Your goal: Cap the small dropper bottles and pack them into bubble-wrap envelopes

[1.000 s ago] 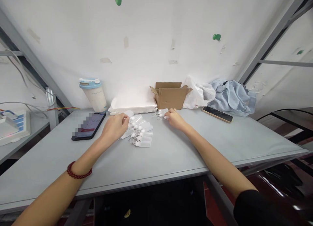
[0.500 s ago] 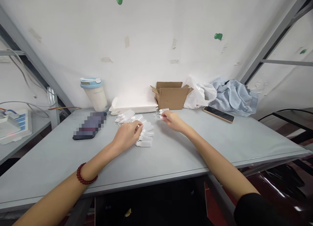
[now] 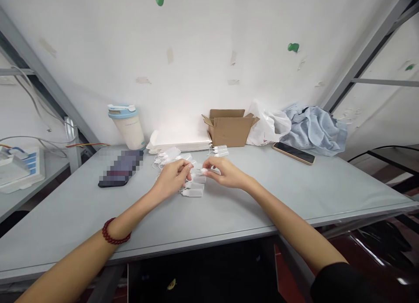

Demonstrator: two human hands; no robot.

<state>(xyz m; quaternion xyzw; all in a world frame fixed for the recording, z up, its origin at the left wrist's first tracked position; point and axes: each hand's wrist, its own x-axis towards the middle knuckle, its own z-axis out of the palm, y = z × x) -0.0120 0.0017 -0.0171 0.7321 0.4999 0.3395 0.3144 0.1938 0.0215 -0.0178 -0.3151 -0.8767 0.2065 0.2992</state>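
Observation:
A cluster of small white tags with loops (image 3: 194, 186) lies on the grey table (image 3: 229, 207), with more white tags (image 3: 166, 155) behind and a pair (image 3: 220, 151) by the box. My left hand (image 3: 173, 178) has curled fingers pinching a white tag over the cluster. My right hand (image 3: 224, 172) pinches a small white tag (image 3: 204, 170) and holds it toward the left hand. The fingertips of both hands nearly meet.
A dark phone (image 3: 121, 167) lies at left, a cup with a blue lid (image 3: 127, 126) behind it. A flat white stack (image 3: 180, 142), an open cardboard box (image 3: 229, 128), a plastic bag (image 3: 268, 126), blue cloth (image 3: 314, 128) and another phone (image 3: 293, 153) line the back.
My right hand came back from beside the box toward the middle with a tag. My left hand moved right over the cluster and closed on a tag.

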